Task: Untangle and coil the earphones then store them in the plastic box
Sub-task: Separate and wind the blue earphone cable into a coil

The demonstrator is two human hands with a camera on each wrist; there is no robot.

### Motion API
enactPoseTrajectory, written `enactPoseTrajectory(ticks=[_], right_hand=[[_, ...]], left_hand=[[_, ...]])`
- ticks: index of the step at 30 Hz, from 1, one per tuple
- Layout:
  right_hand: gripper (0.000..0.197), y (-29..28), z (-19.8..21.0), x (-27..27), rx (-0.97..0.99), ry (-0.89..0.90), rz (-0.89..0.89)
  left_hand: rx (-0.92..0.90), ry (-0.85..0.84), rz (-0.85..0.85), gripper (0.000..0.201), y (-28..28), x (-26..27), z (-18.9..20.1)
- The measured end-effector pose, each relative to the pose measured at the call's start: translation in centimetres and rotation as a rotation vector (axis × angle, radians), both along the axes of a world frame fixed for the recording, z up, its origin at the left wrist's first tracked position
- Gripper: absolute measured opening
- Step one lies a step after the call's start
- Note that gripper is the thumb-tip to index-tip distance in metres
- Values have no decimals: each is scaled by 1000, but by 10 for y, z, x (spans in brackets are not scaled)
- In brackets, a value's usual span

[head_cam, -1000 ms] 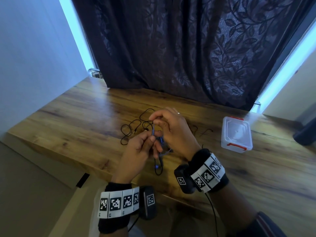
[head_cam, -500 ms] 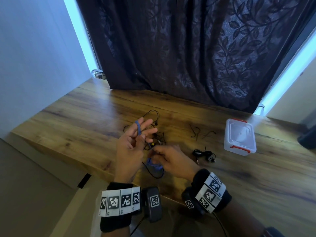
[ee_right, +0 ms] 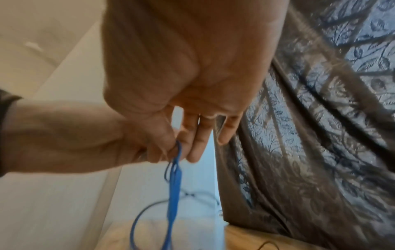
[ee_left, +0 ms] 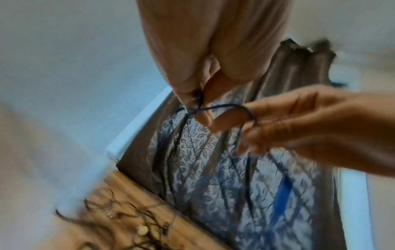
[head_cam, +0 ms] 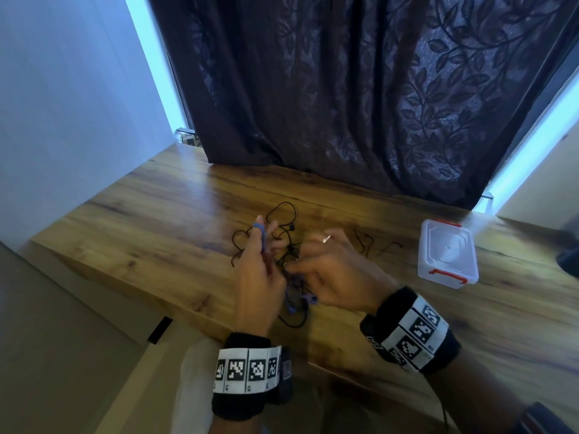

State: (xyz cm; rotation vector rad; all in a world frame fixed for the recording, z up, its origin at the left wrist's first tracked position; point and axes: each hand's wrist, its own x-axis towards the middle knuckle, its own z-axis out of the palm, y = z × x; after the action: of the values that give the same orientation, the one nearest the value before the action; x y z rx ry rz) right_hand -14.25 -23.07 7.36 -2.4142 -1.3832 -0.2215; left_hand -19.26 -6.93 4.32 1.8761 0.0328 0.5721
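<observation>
Blue earphones (head_cam: 294,300) hang between my two hands above the table's near edge. My left hand (head_cam: 261,245) is raised with its fingers pointing up, the blue cord (head_cam: 259,228) wound round them. In the left wrist view its thumb pinches the cord (ee_left: 197,103). My right hand (head_cam: 308,269), just to the right, pinches the same cord (ee_right: 177,152), and the blue remote (ee_right: 174,186) dangles below it. The clear plastic box (head_cam: 448,256) with red latches stands closed at the right, apart from both hands.
A tangle of black earphones (head_cam: 282,227) lies on the wooden table (head_cam: 156,233) behind my hands. Small black ear hooks (head_cam: 368,245) lie between my hands and the box. A dark curtain (head_cam: 360,104) hangs along the far edge.
My left hand has lifted with the blue cord round its fingers. My right hand dropped toward the near edge, then rose back beside the left with the cord, now hiding a small black coil.
</observation>
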Motion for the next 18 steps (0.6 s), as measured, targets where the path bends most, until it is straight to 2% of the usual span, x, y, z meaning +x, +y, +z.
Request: enactPoseTrajectory(ticks=[2, 4, 6, 10, 14, 16, 18], right_hand=[[27, -5, 11, 9, 91, -139, -63], [18, -7, 19, 19, 116, -242, -149], [15, -7, 23, 28, 137, -330, -203], [17, -4, 28, 39, 263, -415, -284], [20, -5, 18, 56, 388, -272, -383], [22, -5, 6, 60, 286, -144, -402], [30, -4, -10, 59, 85, 5, -400]], left_hand=[[11, 83, -33, 54, 1, -2, -2], [-153, 104, -121, 33, -1, -4, 1], [-300, 121, -223, 32, -3, -6, 6], [-323, 244, -410, 34, -2, -6, 9], [-455, 213, -548, 33, 2, -10, 14], [-525, 178, -583, 35, 2, -11, 18], [-576, 145, -592, 35, 1, -11, 21]])
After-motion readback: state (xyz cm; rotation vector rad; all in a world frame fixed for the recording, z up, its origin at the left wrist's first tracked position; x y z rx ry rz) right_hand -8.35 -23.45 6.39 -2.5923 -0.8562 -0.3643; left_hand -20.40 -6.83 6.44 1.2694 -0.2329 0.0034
